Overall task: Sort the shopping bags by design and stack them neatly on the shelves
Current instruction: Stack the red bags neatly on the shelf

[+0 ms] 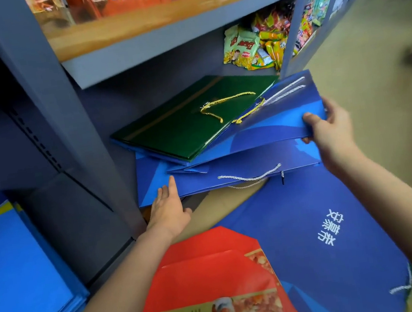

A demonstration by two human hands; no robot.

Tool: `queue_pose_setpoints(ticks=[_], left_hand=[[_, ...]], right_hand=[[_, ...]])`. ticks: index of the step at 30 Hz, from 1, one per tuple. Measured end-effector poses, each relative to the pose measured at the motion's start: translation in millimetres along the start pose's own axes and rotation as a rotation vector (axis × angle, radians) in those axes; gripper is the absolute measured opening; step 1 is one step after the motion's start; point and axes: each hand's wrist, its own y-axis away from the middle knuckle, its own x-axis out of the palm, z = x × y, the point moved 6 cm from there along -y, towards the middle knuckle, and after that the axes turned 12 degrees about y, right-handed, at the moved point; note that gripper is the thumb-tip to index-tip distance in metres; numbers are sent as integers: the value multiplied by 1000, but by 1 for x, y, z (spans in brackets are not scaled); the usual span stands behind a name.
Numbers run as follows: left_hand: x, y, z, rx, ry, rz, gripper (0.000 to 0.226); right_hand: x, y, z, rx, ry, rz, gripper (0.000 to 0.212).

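Observation:
A dark green bag point(184, 122) with yellow cord handles lies on top of blue bags on the low shelf. My right hand point(327, 129) grips the right edge of a blue bag point(291, 113) with white cord handles and holds it tilted over the green one. My left hand point(168, 208) has its fingers straight and presses the near left corner of a lower blue bag point(228, 176). Nearer me lie a large blue bag with white characters point(315, 241) and a red bag with a food picture point(215, 272).
A stack of light blue bags point(18, 272) sits in the shelf bay at the left. Snack packets point(255, 42) fill the back right of the shelf. Grey uprights point(53, 97) frame the bay, with a wooden shelf point(154, 13) above. The aisle floor point(370, 55) runs off to the right.

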Motion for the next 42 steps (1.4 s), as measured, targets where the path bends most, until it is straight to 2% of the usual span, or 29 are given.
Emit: queue_pose_setpoints(ticks=[4,8,13,16,19,21,24,26,28,29,30,32,33,35,39,40,42], left_hand=[[-5,0,3,-13,-144,-101,82],[-1,-3,13,-162,-239,-33,74],[-13,-16,11,-282,-32,-45,56],[-13,-16,14,-294,48,-111,52],[-5,-7,7,-281,28,-166,52],[-2,-3,3,-260,14,-170,52],[-3,3,3,-233,54,-176,55],[-7,5,5,-215,128,-182,59],[-11,5,8,-207,207,-177,63],[-13,5,9,-203,234,-166,65],[-15,4,10,-199,251,-149,67],[-16,6,12,-197,265,-112,69],[-16,6,13,-195,271,-105,70],[-16,8,10,-183,273,-112,71],[-11,14,3,-186,214,-130,78],[-10,13,2,-184,216,-134,82],[-9,12,2,-193,238,-141,91]], right_hand=[[-33,16,-24,38,47,-49,42],[-11,52,-54,144,46,-18,41],[24,79,-84,325,-34,90,42],[28,79,-90,316,55,76,47],[38,80,-89,311,112,86,49],[59,90,-84,288,116,171,47],[103,111,-64,165,191,419,49],[127,117,-53,75,297,557,44],[128,104,-55,168,237,501,32],[120,92,-64,245,187,408,30],[108,82,-74,306,155,306,32],[89,75,-89,399,118,222,41],[85,75,-96,431,63,231,38],[88,73,-108,514,-53,286,19],[101,60,-110,606,-192,306,12],[105,57,-109,630,-214,302,18],[110,51,-113,635,-261,246,47]])
